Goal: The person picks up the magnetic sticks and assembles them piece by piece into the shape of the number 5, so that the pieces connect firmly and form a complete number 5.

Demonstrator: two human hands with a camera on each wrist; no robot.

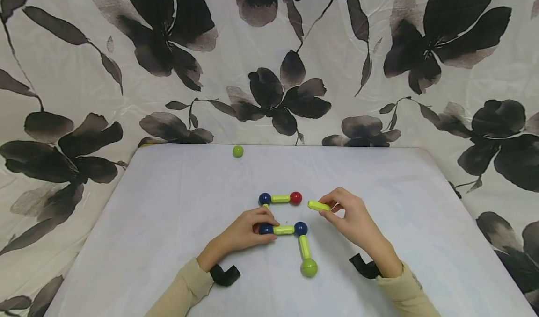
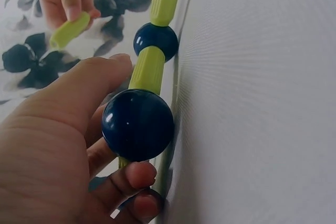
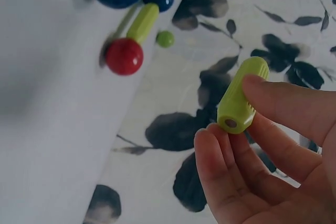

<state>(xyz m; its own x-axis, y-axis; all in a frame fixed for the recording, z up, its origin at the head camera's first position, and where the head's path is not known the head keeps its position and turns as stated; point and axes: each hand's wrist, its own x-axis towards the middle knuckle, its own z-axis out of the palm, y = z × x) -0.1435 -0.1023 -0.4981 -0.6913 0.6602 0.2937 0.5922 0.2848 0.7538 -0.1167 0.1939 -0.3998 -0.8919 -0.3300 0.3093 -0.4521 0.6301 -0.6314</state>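
Note:
A chain of yellow-green rods and balls lies on the white table (image 1: 177, 186). My left hand (image 1: 246, 228) holds its near-left blue ball (image 2: 137, 125), with the thumb on one side and curled fingers on the other. From that ball a rod (image 1: 284, 230) runs to another blue ball (image 1: 301, 228), then a rod (image 1: 305, 247) down to a green ball (image 1: 309, 268). Behind the hand, a far blue ball (image 1: 265, 198) joins a rod (image 1: 280, 198) ending in a red ball (image 1: 296, 198). Right of the red ball, my right hand (image 1: 351, 216) pinches a loose yellow-green rod (image 3: 242, 95), its end socket showing.
A lone green ball (image 1: 237, 151) sits by the table's far edge. Black-flowered cloth (image 1: 261, 41) hangs behind and to the sides. Dark straps (image 1: 225, 276) are at both wrists.

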